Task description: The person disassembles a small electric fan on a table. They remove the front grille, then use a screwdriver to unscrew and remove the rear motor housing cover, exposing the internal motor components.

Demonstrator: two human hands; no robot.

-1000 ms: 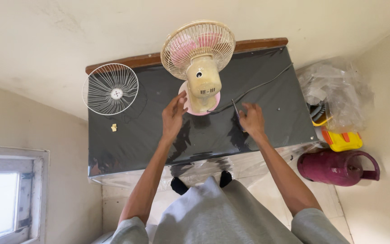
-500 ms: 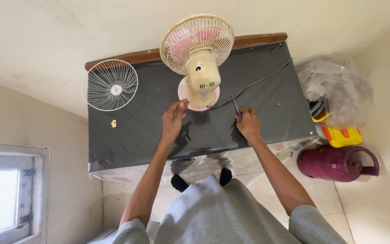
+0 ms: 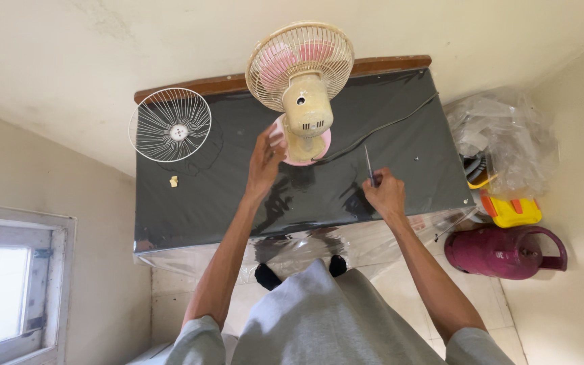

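The right hand (image 3: 386, 195) has its grip closed around one thin dark-handled screwdriver (image 3: 369, 165), whose shaft points up and away from the fingers, over the desk. The left hand (image 3: 265, 162) reaches forward with its grip loosely curled, the fingertips at the round pink base (image 3: 319, 150) of the fan; whether they pinch anything small there cannot be told.

One cream-coloured plastic desk fan (image 3: 302, 88) stands upright near the far edge of the desk, between the two hands, its motor housing turned toward the person and pink blades showing through its one rear wire guard. A single dark cable (image 3: 386, 126) runs from the base toward the far right corner.

The one desk (image 3: 238, 203) is covered in glossy black sheeting with a brown wooden strip along the far side. Near its far left corner lies one loose round white wire guard (image 3: 170, 125), well apart from both hands. One small pale scrap (image 3: 174, 181) lies just in front of it. One tiny speck, perhaps a screw (image 3: 417, 160), lies to the right of the screwdriver.

On the floor to the right lie one maroon plastic jug with a handle (image 3: 505, 251) on its side, one yellow plastic container (image 3: 512, 209) whose contents are hidden, and one crumpled clear plastic bag (image 3: 501, 135) with indistinct things inside.
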